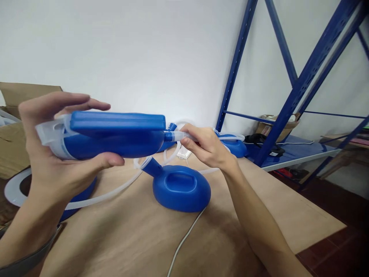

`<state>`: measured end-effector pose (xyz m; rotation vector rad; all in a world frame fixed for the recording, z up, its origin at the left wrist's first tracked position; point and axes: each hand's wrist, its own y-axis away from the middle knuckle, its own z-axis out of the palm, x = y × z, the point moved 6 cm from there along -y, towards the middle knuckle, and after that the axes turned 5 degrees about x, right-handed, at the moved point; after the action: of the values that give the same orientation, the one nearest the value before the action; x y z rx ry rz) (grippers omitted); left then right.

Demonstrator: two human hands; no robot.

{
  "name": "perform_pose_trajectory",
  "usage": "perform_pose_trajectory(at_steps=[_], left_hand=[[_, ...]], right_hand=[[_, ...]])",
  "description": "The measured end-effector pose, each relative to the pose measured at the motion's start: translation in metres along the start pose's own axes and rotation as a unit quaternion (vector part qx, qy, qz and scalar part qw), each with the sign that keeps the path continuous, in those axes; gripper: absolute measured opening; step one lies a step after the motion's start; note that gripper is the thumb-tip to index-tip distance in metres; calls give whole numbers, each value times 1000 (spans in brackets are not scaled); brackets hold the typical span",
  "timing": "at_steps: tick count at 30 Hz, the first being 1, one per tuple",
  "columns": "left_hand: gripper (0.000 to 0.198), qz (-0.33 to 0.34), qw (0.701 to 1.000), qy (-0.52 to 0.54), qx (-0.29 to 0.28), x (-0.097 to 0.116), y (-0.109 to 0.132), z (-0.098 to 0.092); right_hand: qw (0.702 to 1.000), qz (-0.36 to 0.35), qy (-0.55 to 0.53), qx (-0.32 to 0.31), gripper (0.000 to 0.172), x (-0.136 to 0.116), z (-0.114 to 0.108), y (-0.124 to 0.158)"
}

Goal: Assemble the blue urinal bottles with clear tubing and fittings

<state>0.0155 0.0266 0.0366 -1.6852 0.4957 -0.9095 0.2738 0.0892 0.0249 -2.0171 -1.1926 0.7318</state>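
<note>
My left hand (57, 154) is closed around a blue plastic urinal bottle (118, 134), held up sideways above the table, thumb below and fingers over the top. A translucent white fitting (54, 140) covers the bottle's left end, against my palm. At its right end a narrow blue spout meets a translucent hose (177, 136). My right hand (206, 144) pinches that hose close to the spout, thumb toward me; the hose's end sits at or over the spout. Below the hands, a second blue urinal bottle (181, 188) rests on the table, its neck pointing up and left.
More blue bottles (235, 146) and looping hoses (109, 197) lie on the brown-covered table (276, 204). A white cable (184, 240) runs toward the front edge. Cardboard boxes (13, 146) stand at left, with a white ring (13, 192) nearby. A blue metal rack (288, 111) rises at right.
</note>
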Motion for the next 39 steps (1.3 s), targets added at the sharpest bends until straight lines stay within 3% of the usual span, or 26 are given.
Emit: perform_pose_trajectory(at_steps=[3, 5, 9, 13, 16, 18, 21, 24, 26, 30, 33, 39], left_hand=[[94, 54, 999, -3, 0, 1, 0, -1], [98, 40, 999, -12, -18, -3, -2, -1], [69, -11, 998, -44, -54, 0, -4, -1], [49, 75, 994, -42, -67, 17, -2, -6], [60, 162, 983, -62, -68, 14, -3, -14], [70, 178, 978, -56, -91, 4, -7, -17], [66, 111, 987, -35, -110, -7, -13, -14], [64, 8, 995, -62, -72, -5, -11, -10], [65, -53, 992, -82, -79, -1, -6, -5], [66, -86, 988, -94, -91, 2, -1, -1], [64, -61, 990, -97, -82, -4, 1, 2], [52, 78, 990, -92, -68, -7, 6, 10]], right_hand=[[999, 19, -34, 24, 40, -1, -7, 0], [998, 30, -42, 33, 43, -2, -9, 0], [999, 43, -14, 25, 49, -6, -9, 0], [995, 61, -65, 34, 58, -10, -11, 0], [993, 65, -97, 31, 58, -14, -16, 0], [995, 51, -82, 25, 54, -18, -20, 0], [1000, 18, -11, 8, 44, -20, -22, 1], [996, -38, 79, 15, 42, -20, -19, 2], [987, -80, 132, 34, 42, -21, -15, 3], [972, -108, 201, 49, 47, -21, -9, 3], [970, -103, 213, 56, 49, -20, -9, 3], [974, -99, 198, 45, 48, -18, -12, 5]])
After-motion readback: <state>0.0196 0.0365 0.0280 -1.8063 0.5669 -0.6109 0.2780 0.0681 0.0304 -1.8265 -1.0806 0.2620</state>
